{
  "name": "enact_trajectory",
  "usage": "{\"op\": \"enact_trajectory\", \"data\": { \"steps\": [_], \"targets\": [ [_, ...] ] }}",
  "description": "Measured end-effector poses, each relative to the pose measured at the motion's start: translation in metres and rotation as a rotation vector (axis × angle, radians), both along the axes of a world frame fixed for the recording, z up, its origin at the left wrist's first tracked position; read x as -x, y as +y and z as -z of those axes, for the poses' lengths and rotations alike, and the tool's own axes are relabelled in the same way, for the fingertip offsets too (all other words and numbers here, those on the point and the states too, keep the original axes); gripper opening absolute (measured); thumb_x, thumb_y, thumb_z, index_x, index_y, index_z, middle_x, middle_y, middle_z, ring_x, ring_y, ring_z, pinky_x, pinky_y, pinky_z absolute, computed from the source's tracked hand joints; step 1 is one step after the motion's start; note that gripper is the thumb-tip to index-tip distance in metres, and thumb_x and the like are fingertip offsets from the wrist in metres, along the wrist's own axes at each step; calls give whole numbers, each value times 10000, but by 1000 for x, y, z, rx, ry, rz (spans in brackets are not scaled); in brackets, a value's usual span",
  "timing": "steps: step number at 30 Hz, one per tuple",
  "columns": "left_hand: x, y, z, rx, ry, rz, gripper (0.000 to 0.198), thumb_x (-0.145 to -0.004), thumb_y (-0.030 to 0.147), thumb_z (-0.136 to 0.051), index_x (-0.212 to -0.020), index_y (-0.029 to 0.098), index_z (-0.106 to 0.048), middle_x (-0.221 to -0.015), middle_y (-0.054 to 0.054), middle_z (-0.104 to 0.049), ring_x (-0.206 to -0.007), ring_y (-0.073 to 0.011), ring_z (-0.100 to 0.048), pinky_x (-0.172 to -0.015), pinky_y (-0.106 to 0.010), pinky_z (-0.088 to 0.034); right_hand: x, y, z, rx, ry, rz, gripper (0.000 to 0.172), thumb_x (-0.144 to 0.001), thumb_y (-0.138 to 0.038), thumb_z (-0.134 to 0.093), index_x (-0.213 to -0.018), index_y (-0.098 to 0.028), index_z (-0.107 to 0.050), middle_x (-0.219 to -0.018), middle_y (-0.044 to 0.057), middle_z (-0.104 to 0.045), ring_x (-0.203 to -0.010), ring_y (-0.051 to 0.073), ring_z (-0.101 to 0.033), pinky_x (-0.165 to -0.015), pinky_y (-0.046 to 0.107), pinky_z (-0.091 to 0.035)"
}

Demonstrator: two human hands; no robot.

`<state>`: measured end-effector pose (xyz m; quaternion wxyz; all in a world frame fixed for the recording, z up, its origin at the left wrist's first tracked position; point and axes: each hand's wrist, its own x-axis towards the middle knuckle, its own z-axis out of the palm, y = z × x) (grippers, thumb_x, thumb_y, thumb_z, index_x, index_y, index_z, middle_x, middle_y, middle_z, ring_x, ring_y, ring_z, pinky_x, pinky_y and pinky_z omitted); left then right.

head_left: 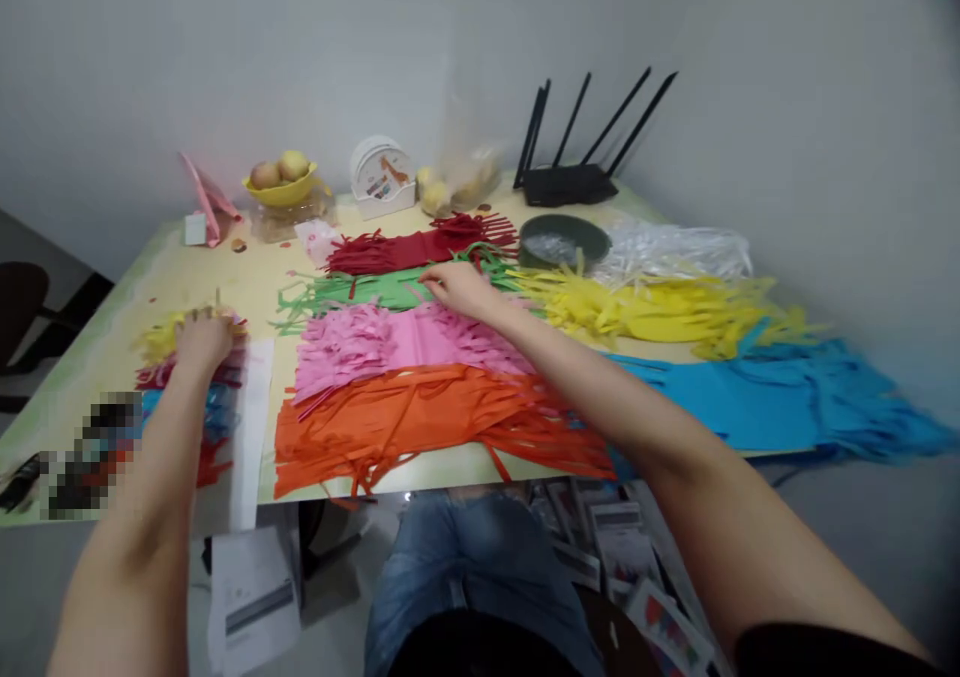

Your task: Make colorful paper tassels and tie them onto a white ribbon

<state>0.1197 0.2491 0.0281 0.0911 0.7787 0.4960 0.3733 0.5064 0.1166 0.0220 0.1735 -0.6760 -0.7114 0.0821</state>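
Note:
Fringed paper sheets lie side by side on the table: dark red, green, pink, orange, yellow and blue. My right hand reaches forward and rests on the green sheet's fringe, fingers together as if pinching a strip. My left hand presses down on a smaller stack of mixed-colour fringed paper at the left, on top of its yellow layer. Its fingers are curled over the pile.
At the back stand a yellow bowl of fruit, a round white holder, a clear bag of fruit, a black router, a dark green bowl and clear plastic. Papers lie on the floor.

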Motion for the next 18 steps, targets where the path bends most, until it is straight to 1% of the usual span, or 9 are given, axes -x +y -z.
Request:
{"op": "enact_trajectory", "data": {
  "steps": [2,3,5,7,10,12,14,16,18],
  "targets": [
    [-35,3,-8,-15,80,40,246,-829,354,-702,-685,179,-608,-1039,-88,-705,-1269,-317,-525,-1173,-608,-276,1,16,3,61,-37,-38,410,-960,-122,-451,-1291,-76,-689,-1277,147,-717,-1189,205,-670,-1025,256,-455],
    [-60,4,-10,-6,133,83,202,-811,305,-686,-665,186,-613,-1033,-95,-716,-1280,-330,-519,-1190,-602,-248,2,22,5,97,-60,-60,410,-949,-126,-480,-1304,-91,-683,-1278,141,-718,-1185,199,-672,-1016,246,-459],
    [-122,3,-8,45,239,230,102,-807,237,-634,-735,190,-689,-1055,-98,-737,-1195,-300,-595,-1152,-488,-357,4,32,10,170,-116,-90,390,-911,-133,-550,-1269,-109,-705,-1238,147,-734,-1156,215,-685,-988,256,-477],
    [-187,-4,4,157,401,422,137,-798,201,-617,-827,192,-751,-1061,-93,-756,-1078,-259,-665,-1047,-366,-457,0,35,16,228,-180,-80,336,-892,-129,-567,-1175,-97,-745,-1175,189,-747,-1125,265,-698,-964,309,-500],
    [-255,-15,32,248,532,514,189,-731,140,-658,-869,175,-783,-945,-103,-770,-945,-253,-703,-905,-310,-511,-18,24,22,273,-261,-6,330,-903,-91,-503,-1111,-50,-755,-1170,268,-721,-1133,334,-692,-943,391,-521],
    [-273,-17,48,276,584,509,197,-713,140,-689,-884,148,-787,-932,-129,-762,-917,-263,-703,-868,-311,-515,-36,11,22,290,-293,58,337,-898,-80,-499,-1125,-30,-744,-1169,291,-711,-1120,346,-694,-933,403,-532],
    [-277,-14,59,283,608,498,234,-728,174,-709,-943,121,-784,-1003,-159,-749,-947,-267,-695,-880,-312,-509,-50,-3,18,295,-306,121,325,-892,-87,-525,-1129,-18,-736,-1120,295,-720,-1074,335,-709,-923,387,-540],
    [-273,-8,64,286,611,495,289,-753,215,-716,-1012,100,-774,-1082,-181,-732,-988,-267,-682,-903,-311,-497,-54,-11,10,254,-309,178,336,-916,-100,-503,-1157,-3,-715,-1130,307,-707,-1097,338,-694,-940,392,-535],
    [-270,-2,65,303,613,501,296,-770,248,-721,-1021,101,-772,-1075,-173,-739,-977,-257,-675,-894,-306,-493,-46,-12,2,163,-298,179,381,-969,-125,-430,-1246,-19,-669,-1251,299,-661,-1221,332,-630,-1016,409,-497]
  ]
}}
